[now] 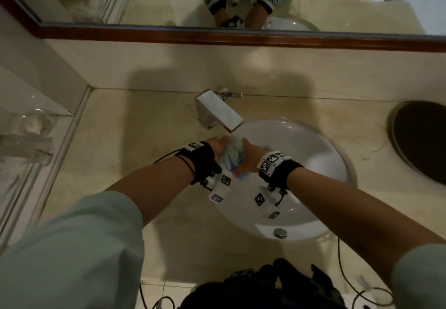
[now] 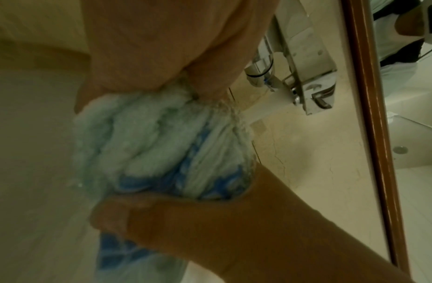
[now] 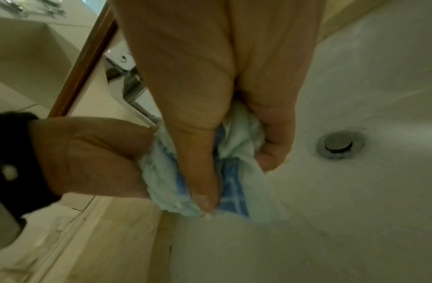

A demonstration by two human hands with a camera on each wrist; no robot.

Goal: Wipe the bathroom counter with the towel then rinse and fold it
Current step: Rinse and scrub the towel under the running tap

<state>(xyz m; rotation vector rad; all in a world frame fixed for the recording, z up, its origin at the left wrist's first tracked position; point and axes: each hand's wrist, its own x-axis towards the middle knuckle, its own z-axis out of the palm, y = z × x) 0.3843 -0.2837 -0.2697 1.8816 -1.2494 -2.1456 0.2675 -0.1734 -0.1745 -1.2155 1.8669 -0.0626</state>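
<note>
A bunched pale green towel with blue stripes hangs over the left part of the white sink, just below the spout. My left hand grips its left side and my right hand grips its right side, both pressed close together. In the left wrist view the towel bulges between my left hand above and my right hand below. In the right wrist view my right hand clamps the towel between thumb and curled fingers, with my left hand beside it.
A square chrome faucet stands on the beige counter behind the sink; the drain stopper sits near the front. A dark round opening is in the counter at right. Glass shelves stand left, a wood-framed mirror behind.
</note>
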